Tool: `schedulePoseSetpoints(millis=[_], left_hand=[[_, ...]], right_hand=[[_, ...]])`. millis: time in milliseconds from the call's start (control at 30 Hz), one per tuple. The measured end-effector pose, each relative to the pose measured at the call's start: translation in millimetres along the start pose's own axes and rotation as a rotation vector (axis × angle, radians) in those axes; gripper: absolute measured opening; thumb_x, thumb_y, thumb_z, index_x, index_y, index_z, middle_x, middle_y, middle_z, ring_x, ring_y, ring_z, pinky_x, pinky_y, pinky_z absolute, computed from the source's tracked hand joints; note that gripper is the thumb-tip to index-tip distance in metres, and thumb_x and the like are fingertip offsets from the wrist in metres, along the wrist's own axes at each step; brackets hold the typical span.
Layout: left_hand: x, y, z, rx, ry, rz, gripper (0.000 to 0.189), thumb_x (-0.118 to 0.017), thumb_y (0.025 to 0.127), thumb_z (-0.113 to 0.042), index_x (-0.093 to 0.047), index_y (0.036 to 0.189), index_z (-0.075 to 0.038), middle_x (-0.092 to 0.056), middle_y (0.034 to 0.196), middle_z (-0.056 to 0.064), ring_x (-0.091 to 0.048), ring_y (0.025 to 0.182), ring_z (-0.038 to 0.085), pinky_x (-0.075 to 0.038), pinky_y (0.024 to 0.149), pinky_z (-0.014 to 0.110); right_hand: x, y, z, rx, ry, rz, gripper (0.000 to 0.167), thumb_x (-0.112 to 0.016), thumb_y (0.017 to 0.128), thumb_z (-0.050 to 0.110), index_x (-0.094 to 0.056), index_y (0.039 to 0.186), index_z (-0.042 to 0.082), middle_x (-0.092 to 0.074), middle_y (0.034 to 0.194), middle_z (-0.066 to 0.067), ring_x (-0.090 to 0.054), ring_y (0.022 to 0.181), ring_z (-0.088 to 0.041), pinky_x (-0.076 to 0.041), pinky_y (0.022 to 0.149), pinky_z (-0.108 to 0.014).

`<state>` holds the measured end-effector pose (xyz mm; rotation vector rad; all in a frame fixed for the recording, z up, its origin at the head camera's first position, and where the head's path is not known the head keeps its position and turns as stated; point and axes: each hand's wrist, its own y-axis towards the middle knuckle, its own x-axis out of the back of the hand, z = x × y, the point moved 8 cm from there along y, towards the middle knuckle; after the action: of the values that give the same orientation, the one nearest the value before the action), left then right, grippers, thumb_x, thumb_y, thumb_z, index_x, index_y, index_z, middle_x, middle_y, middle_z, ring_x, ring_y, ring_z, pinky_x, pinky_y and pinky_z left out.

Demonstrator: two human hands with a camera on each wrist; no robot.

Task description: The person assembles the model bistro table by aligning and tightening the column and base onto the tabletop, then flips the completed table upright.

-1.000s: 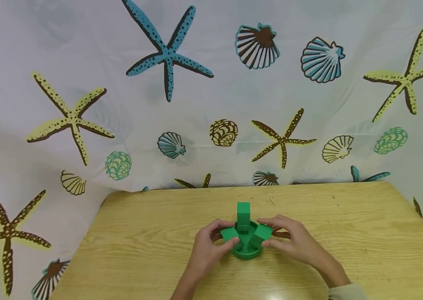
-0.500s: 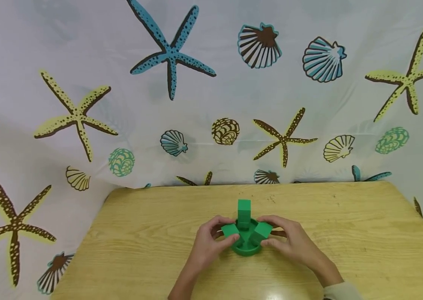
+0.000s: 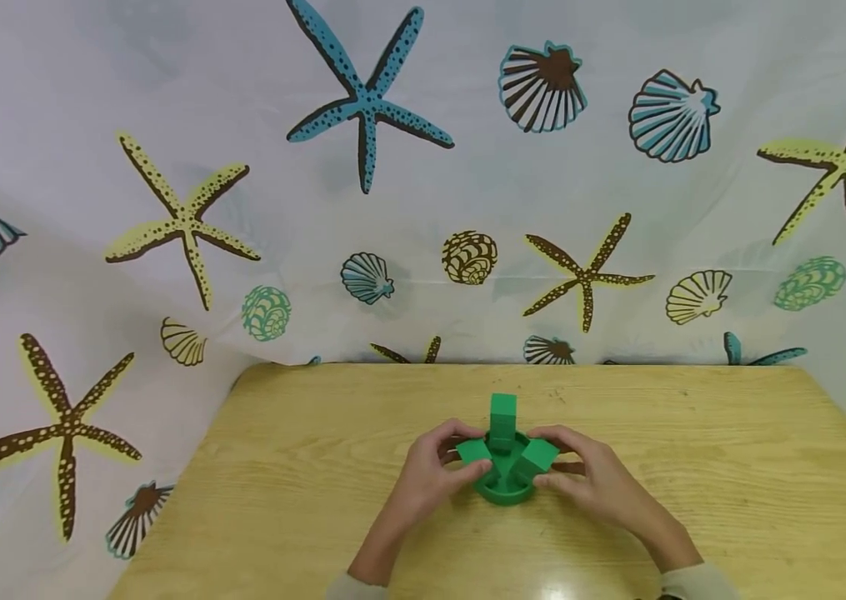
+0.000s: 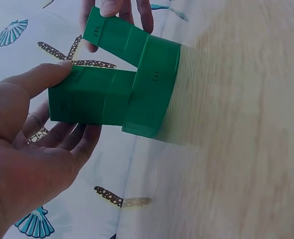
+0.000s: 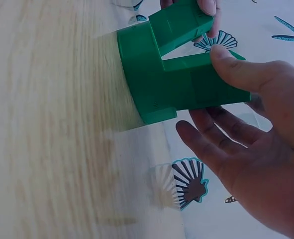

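Note:
A green round base [image 3: 507,497] stands on the wooden table, with several blocky green posts rising from its rim. The rear post [image 3: 503,417] stands tall and untouched between the two hands. My left hand [image 3: 430,479] pinches the left post [image 3: 474,451] between thumb and fingers, and the left wrist view shows small printed numbers on that post [image 4: 87,97]. On the other side, my right hand [image 3: 595,479] holds the right post [image 3: 538,457] in the same way. In the right wrist view the thumb lies on top of this post [image 5: 196,82], fingers below it.
The light wooden table [image 3: 302,467] extends on all sides of the green piece. Behind it and to both sides hangs a white cloth [image 3: 407,317] printed with starfish and shells.
The head view has turned slightly to the left, so everything appears shifted to the right. Both hands keep hold of the same posts, with no clear movement of the green piece.

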<state>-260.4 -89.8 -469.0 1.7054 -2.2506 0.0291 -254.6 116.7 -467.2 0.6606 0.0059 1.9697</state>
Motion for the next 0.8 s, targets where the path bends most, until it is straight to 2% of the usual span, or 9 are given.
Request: schedulePoseSetpoints(millis=[200, 333, 467, 600, 700, 800], left_hand=[[2.2, -6.3, 4.6, 0.020, 0.069, 0.044, 0.051, -0.083, 0.089, -0.016, -0.062, 0.135, -0.009, -0.059, 0.136, 0.009, -0.056, 0.128, 0.030, -0.050, 0.106, 0.048], [6.5, -6.7, 4.8, 0.009, 0.071, 0.063, 0.065, -0.086, 0.086, -0.013, -0.056, 0.144, -0.011, -0.052, 0.144, 0.012, -0.050, 0.133, 0.038, -0.045, 0.109, 0.055], [5.0, -3.2, 14.2, 0.043, 0.074, 0.113, 0.076, -0.087, 0.084, -0.011, -0.049, 0.150, -0.007, -0.046, 0.151, 0.016, -0.046, 0.137, 0.041, -0.041, 0.112, 0.056], [-0.9, -2.9, 30.1, 0.110, 0.031, 0.176, 0.084, -0.084, 0.085, -0.003, -0.039, 0.155, 0.002, -0.040, 0.154, 0.021, -0.045, 0.140, 0.041, -0.040, 0.113, 0.054], [-2.9, -3.5, 35.5, 0.138, -0.019, 0.184, 0.085, -0.083, 0.084, 0.004, -0.036, 0.155, 0.005, -0.039, 0.154, 0.024, -0.045, 0.139, 0.042, -0.040, 0.113, 0.053], [-3.1, -4.1, 35.8, 0.148, -0.028, 0.168, 0.083, -0.083, 0.082, 0.007, -0.039, 0.153, 0.005, -0.041, 0.152, 0.024, -0.047, 0.138, 0.043, -0.043, 0.111, 0.052]], right_hand=[[-2.0, -3.8, -5.9, -0.024, -0.035, -0.035, 0.063, -0.082, 0.089, 0.013, -0.054, 0.145, 0.007, -0.059, 0.138, -0.017, -0.060, 0.117, -0.031, -0.058, 0.093, -0.044], [-2.1, -5.1, -13.1, -0.074, -0.052, -0.039, 0.071, -0.085, 0.085, 0.008, -0.051, 0.147, 0.003, -0.055, 0.140, -0.020, -0.062, 0.110, -0.033, -0.058, 0.092, -0.045], [-3.0, -4.9, -19.9, -0.126, -0.103, -0.021, 0.075, -0.087, 0.084, 0.013, -0.048, 0.147, -0.001, -0.055, 0.139, -0.021, -0.065, 0.111, -0.036, -0.056, 0.095, -0.051], [-9.1, -3.1, -24.6, -0.149, -0.131, -0.002, 0.079, -0.087, 0.085, 0.021, -0.046, 0.149, -0.001, -0.057, 0.140, -0.020, -0.063, 0.119, -0.040, -0.051, 0.099, -0.057], [-15.4, -1.6, -26.6, -0.149, -0.107, 0.006, 0.079, -0.087, 0.084, 0.021, -0.047, 0.149, 0.000, -0.059, 0.138, -0.017, -0.062, 0.121, -0.040, -0.052, 0.100, -0.055], [-18.9, -0.6, -26.6, -0.144, -0.078, 0.002, 0.077, -0.088, 0.083, 0.017, -0.049, 0.147, 0.000, -0.060, 0.135, -0.016, -0.062, 0.120, -0.039, -0.054, 0.098, -0.050]])
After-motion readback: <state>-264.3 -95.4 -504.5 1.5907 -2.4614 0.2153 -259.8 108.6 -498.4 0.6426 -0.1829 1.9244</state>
